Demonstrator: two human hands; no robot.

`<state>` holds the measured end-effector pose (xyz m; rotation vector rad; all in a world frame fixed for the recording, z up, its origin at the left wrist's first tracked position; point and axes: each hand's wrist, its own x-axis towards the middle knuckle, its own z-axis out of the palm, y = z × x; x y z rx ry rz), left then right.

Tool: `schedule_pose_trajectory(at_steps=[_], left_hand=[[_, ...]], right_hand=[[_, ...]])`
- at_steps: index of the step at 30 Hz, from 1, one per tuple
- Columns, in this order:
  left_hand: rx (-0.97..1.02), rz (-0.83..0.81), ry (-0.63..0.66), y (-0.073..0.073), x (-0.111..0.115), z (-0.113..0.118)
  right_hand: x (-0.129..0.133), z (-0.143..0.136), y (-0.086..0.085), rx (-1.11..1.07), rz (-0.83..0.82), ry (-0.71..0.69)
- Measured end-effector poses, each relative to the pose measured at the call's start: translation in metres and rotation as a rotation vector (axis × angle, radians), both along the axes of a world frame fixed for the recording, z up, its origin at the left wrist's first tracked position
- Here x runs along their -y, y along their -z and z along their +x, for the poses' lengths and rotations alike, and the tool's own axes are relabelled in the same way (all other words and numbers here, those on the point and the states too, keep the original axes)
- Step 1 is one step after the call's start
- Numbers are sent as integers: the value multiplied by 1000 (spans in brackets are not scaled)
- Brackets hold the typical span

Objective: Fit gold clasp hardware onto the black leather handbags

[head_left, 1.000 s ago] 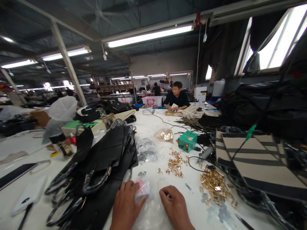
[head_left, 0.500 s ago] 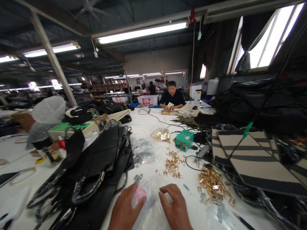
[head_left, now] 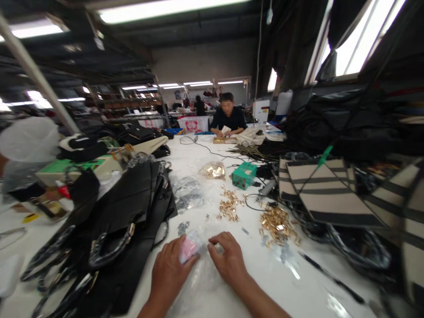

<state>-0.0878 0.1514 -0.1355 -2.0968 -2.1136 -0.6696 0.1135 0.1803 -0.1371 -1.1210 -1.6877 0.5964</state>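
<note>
My left hand [head_left: 170, 269] is closed on a small pink and white packet [head_left: 189, 248], which shows between thumb and fingers. Beside it, my right hand [head_left: 228, 258] has its thumb and forefinger curved with a gap between them, and nothing shows in that gap. A clear plastic bag [head_left: 198, 287] lies on the white table between and below both hands. Small flat metal pieces [head_left: 183, 228] are just beyond my left hand. Gold-coloured hardware lies in a smaller pile [head_left: 229, 205] and a larger pile [head_left: 277, 225] beyond my right hand.
Black bags with wrapped handles [head_left: 132, 212] are stacked at left. A green box [head_left: 244, 175] with a cable stands past the gold pieces. Striped beige and black panels [head_left: 331, 190] and a black pen-like tool [head_left: 331, 276] are at right. A person [head_left: 228, 117] sits at the far end.
The view has tilted down and shifted right. The packet in my left hand shows more fully, and more of my right forearm is in view.
</note>
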Motion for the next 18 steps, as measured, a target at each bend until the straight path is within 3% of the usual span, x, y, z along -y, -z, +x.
schedule_pose_trajectory(at_steps=[5,8,10,12,15,18], left_hand=[[67,-4,17,3,-8,-2],[237,-107,-152,-11,-11,5],[423,-159,-280,-26,-12,15],[668,-164,-328,-42,-15,27],[1096,-126,-307,-54,-24,44],[1451,-146,-228,-53,-35,60]], right_hand=[[-4,0,-4,27,-22,37],[-6,3,-11,-20,34,103],[-6,9,-18,-77,88,152],[-6,16,-24,-132,113,205],[-8,24,-29,-205,67,228],[-10,30,-30,-292,-45,178]])
